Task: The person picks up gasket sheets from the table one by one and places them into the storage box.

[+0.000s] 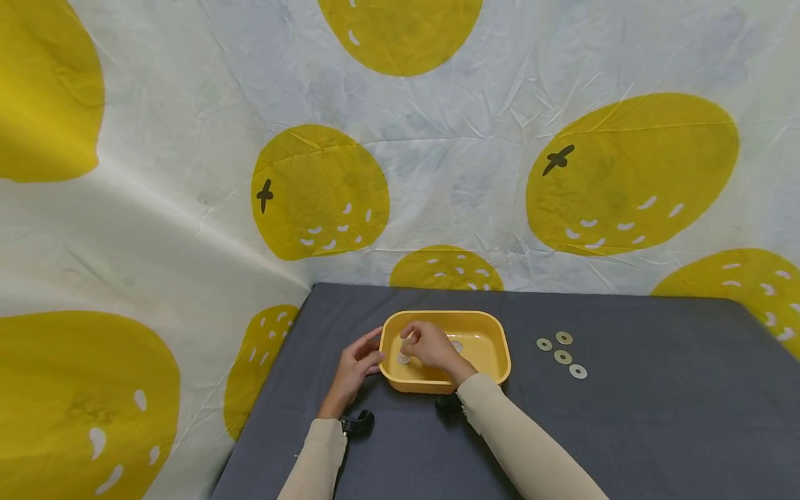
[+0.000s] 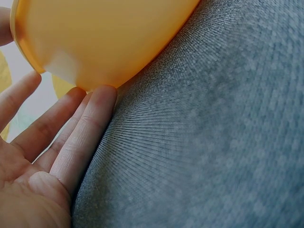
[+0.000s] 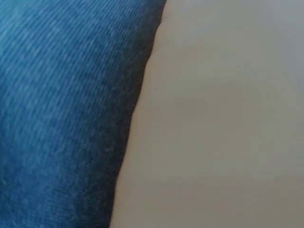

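Observation:
A yellow plastic tub (image 1: 487, 361) stands on the dark cloth. My left hand (image 1: 351, 375) is at its left end; in the left wrist view, nearly straight fingers (image 2: 78, 137) rest against the outer wall and rim. My right hand (image 1: 431, 345) reaches inside the tub, thumb and fingers bent together. A pale round washer, partly hidden by the fingers, appears pinched at their tips. Below those fingertips another washer (image 1: 403, 359) lies on the tub floor, and a further washer (image 1: 457, 346) shows behind the hand. Only a sleeve (image 3: 213, 118) and blue cloth fill the right wrist view.
Several flat metal washers (image 1: 563, 357) with centre holes lie loosely grouped on the dark tablecloth (image 1: 675, 396), right of the tub. A white curtain (image 1: 450, 201) printed with yellow fruit hangs behind the table and along its left side.

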A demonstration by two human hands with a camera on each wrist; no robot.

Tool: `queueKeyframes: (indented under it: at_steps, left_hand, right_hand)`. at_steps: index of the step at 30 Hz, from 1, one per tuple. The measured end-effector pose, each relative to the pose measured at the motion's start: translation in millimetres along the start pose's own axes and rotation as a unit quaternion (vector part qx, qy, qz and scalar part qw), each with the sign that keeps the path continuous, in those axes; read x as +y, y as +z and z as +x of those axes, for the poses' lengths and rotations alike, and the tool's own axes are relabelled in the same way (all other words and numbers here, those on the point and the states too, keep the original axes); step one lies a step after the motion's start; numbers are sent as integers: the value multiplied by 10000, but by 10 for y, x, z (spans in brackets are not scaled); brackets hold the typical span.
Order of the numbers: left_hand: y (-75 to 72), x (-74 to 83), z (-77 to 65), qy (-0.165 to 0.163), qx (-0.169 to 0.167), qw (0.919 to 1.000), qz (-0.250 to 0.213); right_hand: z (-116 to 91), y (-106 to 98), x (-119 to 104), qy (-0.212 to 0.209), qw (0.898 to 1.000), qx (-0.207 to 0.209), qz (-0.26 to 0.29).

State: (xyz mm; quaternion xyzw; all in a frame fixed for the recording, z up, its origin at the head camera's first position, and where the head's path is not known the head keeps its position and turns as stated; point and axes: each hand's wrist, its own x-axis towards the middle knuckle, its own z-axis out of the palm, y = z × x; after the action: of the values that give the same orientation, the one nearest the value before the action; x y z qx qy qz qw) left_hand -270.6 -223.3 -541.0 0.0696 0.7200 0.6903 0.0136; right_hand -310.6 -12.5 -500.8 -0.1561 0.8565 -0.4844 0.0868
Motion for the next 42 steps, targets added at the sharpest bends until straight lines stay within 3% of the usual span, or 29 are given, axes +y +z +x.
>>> queueKeyframes:
  at_steps: [7,14,17,24,32,42]
  left_hand:
    - [-2,-9,1,-22,-9,10000,62]
    - [-3,1,1,-100,29,9999,-9]
    - [-7,5,3,-148,43,9999,-21]
    - [-28,40,2,-101,122,9999,57]
    - [2,14,-20,-126,66,9998,125]
    - [14,15,-1,-129,94,9999,64]
  right_hand:
    - [-64,-109,-59,-212,9961,749,418]
    - [-297,-585,-123,-735,9884,1115,717]
    - [-421,-854,-23,-751,9865,1304,652]
    - [-665,-1424,444,-112,9853,1691,211]
    - [-984,-1927,1038,433,9846,1656,-363]
    - [-1099,-2388,1477,964,9853,871,-1113]
